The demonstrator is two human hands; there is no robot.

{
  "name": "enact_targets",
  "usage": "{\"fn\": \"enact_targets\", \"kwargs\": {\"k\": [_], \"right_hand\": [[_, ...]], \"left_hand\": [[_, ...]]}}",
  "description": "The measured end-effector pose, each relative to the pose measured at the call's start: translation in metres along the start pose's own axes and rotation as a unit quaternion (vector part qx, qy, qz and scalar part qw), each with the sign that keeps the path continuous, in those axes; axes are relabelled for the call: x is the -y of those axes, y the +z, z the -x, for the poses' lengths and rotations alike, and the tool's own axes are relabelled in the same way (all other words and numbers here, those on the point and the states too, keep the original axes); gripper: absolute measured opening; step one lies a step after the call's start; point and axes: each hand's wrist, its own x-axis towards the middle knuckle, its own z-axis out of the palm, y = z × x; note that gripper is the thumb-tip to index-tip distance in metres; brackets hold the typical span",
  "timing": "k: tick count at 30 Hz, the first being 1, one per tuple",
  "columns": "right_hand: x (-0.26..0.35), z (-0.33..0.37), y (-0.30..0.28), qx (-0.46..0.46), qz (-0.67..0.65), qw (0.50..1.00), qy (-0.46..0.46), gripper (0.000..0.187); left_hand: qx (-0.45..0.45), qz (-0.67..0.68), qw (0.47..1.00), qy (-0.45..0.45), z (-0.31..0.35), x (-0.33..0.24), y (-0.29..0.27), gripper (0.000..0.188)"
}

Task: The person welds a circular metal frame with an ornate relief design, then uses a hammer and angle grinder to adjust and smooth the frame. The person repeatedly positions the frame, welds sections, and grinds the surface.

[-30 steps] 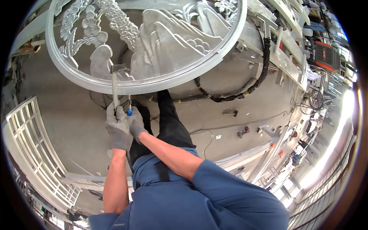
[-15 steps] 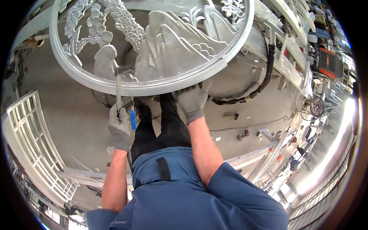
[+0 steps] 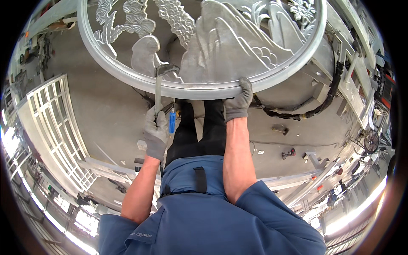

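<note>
Our left hand (image 3: 156,132), in a grey glove, is closed around the lower bar of what looks like a grey steel bar clamp with a blue handle (image 3: 172,122). The clamp spans the rim of a large silver metal ring (image 3: 204,92) near its seven o'clock; the blue handle hangs just beside our fingers, with neither hand on it. Our right hand (image 3: 239,101), gloved alike, grips the rim near five o'clock, fingers curled over it.

As far as we can judge, a silver mountain-shaped relief panel (image 3: 212,55) and a bumpy silver trunk-like relief (image 3: 180,25) already lie inside the ring, and the clamp seems set. How tight it is, or whether the reliefs are fixed, we cannot tell, nor what is left.

Toward nine o'clock of our view stands a white barred frame (image 3: 55,117); past three o'clock, a red-and-black power drill (image 3: 288,154) lies on the floor.
</note>
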Motion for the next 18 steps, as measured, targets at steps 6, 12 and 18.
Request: {"fn": "enact_targets", "kwargs": {"k": [6,12,18], "right_hand": [[0.003,-0.001,0.0,0.034,-0.004,0.999,0.002,0.023],[0.01,0.01,0.012,0.009,0.019,1.0,-0.01,0.039],[0.025,0.033,0.034,0.014,-0.022,0.998,0.055,0.05]], "left_hand": [[0.01,0.03,0.999,-0.017,0.001,-0.008,0.002,0.027],[0.039,0.108,0.988,-0.103,0.0,-0.024,-0.004,0.027],[0.032,0.059,0.991,-0.116,-0.001,-0.027,-0.006,0.027]]}}
